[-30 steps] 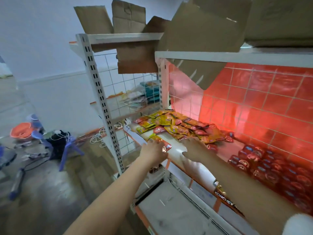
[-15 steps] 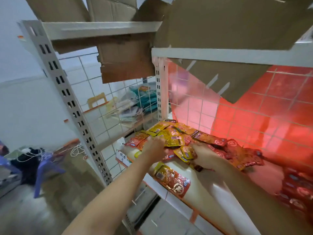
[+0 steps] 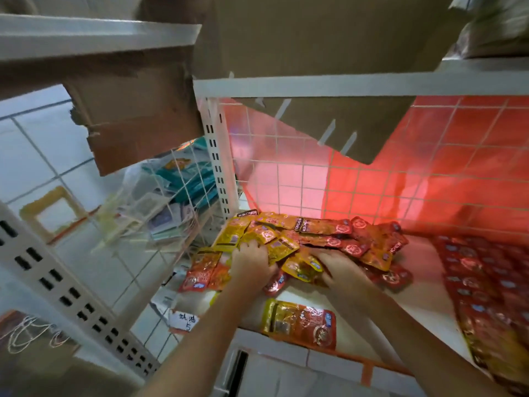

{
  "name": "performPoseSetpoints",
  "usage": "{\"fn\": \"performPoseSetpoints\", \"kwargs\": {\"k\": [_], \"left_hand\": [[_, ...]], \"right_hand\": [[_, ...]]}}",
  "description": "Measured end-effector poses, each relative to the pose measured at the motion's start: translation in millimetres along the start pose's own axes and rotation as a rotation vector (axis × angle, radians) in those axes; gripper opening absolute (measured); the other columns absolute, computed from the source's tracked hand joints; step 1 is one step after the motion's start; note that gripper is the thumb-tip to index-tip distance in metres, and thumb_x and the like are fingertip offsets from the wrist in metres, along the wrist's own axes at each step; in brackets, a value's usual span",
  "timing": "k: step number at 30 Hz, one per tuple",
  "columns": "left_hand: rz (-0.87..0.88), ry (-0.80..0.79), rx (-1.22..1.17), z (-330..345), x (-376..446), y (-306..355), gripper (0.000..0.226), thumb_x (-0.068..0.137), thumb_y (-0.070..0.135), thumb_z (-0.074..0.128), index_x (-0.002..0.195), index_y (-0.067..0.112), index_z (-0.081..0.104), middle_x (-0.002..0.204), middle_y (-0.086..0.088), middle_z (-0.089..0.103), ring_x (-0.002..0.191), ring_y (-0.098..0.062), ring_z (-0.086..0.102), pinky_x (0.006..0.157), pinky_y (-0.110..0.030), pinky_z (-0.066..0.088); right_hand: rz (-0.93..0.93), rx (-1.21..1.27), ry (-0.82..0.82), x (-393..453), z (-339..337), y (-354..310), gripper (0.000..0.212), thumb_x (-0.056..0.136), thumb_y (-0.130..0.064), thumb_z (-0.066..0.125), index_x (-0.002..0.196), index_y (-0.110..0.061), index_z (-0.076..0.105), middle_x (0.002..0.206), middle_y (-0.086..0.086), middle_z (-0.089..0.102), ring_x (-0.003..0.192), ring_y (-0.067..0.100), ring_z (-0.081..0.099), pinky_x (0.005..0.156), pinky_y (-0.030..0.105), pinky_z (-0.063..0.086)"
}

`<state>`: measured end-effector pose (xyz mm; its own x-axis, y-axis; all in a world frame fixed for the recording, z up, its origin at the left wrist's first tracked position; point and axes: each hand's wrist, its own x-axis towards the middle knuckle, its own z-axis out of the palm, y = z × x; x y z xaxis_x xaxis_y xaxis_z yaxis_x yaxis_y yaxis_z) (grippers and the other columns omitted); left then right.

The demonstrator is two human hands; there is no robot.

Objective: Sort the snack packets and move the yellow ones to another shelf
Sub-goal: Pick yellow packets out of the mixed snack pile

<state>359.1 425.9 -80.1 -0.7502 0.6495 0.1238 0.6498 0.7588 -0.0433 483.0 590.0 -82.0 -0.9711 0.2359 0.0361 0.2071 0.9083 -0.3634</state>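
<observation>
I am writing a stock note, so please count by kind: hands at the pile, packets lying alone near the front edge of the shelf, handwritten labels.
Hands at the pile: 2, the left hand and the right hand
Lone packet near the front edge: 1
Handwritten label: 1
Total: 4

Both hands (image 3: 289, 267) among snack packets (image 3: 289, 242)

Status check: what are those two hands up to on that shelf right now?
Left hand and right hand both down in the packet pile. Yellow packets mixed with red ones. One packet apart at the shelf edge.
</observation>
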Motion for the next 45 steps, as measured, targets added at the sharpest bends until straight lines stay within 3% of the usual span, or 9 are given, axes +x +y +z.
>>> {"fn": "performPoseSetpoints", "kwargs": {"k": [4,8,11,14,21,30,38,42,45], "left_hand": [[0.012,0.105,-0.1,-4.5,4.6,-0.8,0.035,0.097,0.036,0.04,0.113,0.013,0.06,0.11,-0.008,0.059,0.103,-0.027,0.057,0.083,-0.033,0.041],[0.031,0.139,-0.458,-20.3,4.6,-6.2,0.027,0.099,0.024,0.04,0.1,0.011,0.064,0.092,-0.01,0.064,0.089,-0.027,0.061,0.071,-0.033,0.037],[0.1,0.193,-0.707,-28.5,-5.9,-10.9,0.024,0.1,0.02,0.041,0.09,0.01,0.061,0.07,-0.001,0.055,0.066,-0.017,0.052,0.059,-0.028,0.028],[-0.044,0.054,-1.195,-31.5,-19.8,-10.6,0.025,0.1,0.025,0.046,0.079,0.019,0.057,0.065,0.002,0.048,0.061,-0.012,0.043,0.057,-0.02,0.032],[-0.276,-0.275,-1.857,-29.1,-39.8,-5.4,0.01,0.094,0.02,0.055,0.099,0.021,0.063,0.077,0.01,0.074,0.078,-0.017,0.07,0.078,-0.039,0.055],[-0.167,-0.321,-1.783,-27.3,-35.6,-5.3,0.024,0.089,0.0,0.058,0.11,0.009,0.064,0.095,-0.01,0.074,0.084,-0.028,0.071,0.077,-0.039,0.057],[-0.085,-0.163,-1.445,-21.6,-24.6,1.7,0.02,0.086,0.001,0.064,0.095,0.019,0.059,0.088,-0.004,0.068,0.076,-0.012,0.067,0.062,-0.019,0.052],[-0.108,-0.097,-1.265,-18.9,-20.3,4.7,0.022,0.083,0.012,0.07,0.085,0.025,0.053,0.082,0.003,0.066,0.075,-0.015,0.064,0.06,-0.014,0.047],[-0.1,-0.013,-1.102,-24.4,-20.2,5.6,0.021,0.083,0.019,0.071,0.081,0.02,0.05,0.069,0.008,0.056,0.061,-0.006,0.052,0.051,-0.01,0.037]], "right_hand": [[0.067,0.245,0.229,-10.9,-9.5,-9.5,0.04,0.09,-0.007,0.046,0.129,-0.011,0.054,0.108,0.005,0.065,0.102,0.023,0.062,0.081,0.025,0.044],[0.214,0.467,0.444,-15.7,-25.4,-20.9,0.035,0.094,0.001,0.045,0.128,-0.004,0.051,0.101,0.012,0.062,0.094,0.024,0.058,0.07,0.022,0.039],[0.323,0.766,0.573,-18.3,-31.8,-26.4,0.025,0.094,-0.003,0.045,0.116,-0.012,0.054,0.1,0.003,0.057,0.095,0.019,0.054,0.085,0.027,0.042],[0.38,1.15,0.567,-21.5,-32.9,-36.6,0.031,0.093,0.003,0.04,0.094,-0.022,0.056,0.088,0.0,0.063,0.083,0.016,0.063,0.078,0.032,0.052],[0.503,1.47,0.395,-28.7,-16.1,-46.1,0.027,0.097,0.001,0.035,0.089,-0.01,0.057,0.069,0.0,0.07,0.062,0.007,0.068,0.055,0.022,0.054],[0.695,1.798,0.429,-36.3,-8.7,-50.4,0.024,0.102,-0.026,0.036,0.111,-0.013,0.054,0.102,0.012,0.062,0.089,0.026,0.062,0.074,0.043,0.052],[0.704,1.664,0.226,-29.6,-26.1,-55.4,0.043,0.083,-0.035,0.066,0.116,-0.011,0.054,0.055,-0.002,0.051,0.049,0.013,0.051,0.044,0.021,0.043],[0.686,1.686,0.143,-29.3,-29.8,-50.8,0.011,0.09,-0.022,0.058,0.091,-0.012,0.055,0.06,0.0,0.047,0.045,0.01,0.047,0.045,0.022,0.041],[0.679,1.684,0.109,-32.1,-31.4,-42.4,0.024,0.096,-0.03,0.046,0.088,-0.012,0.06,0.076,0.003,0.059,0.062,0.013,0.058,0.059,0.033,0.053]]}}
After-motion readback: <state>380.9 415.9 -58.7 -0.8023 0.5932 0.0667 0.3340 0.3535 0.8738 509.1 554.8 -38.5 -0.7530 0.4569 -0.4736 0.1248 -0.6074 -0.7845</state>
